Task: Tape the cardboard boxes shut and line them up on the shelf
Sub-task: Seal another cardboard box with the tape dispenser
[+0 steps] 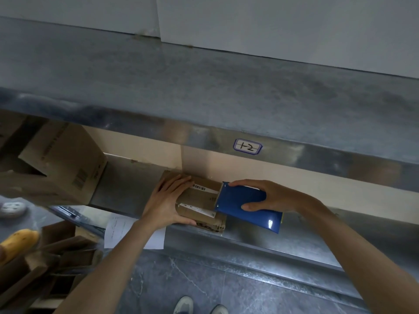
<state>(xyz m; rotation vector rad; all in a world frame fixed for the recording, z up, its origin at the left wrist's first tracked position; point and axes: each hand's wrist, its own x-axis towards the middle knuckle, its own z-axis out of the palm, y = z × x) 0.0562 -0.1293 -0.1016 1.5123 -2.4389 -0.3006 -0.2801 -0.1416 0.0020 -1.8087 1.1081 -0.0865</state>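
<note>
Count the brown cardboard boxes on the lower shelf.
3: large box at left; small upper box under the left hand; lower box beneath it. Others may be hidden further left.

A white sticker [247,146] with a blue outline sits on the front edge of the upper shelf [328,158] and carries the handwritten mark "1-2", with a line ruled through it. Below and left of the sticker, the small cardboard box [205,198] has a white barcode label [199,188] on top, its print too small to read. Far left of the sticker, the big cardboard box [61,164] shows a printed line and a barcode, both blurred. A sheet of paper [118,227], lower left of the sticker, bears faint, unreadable writing.
</note>
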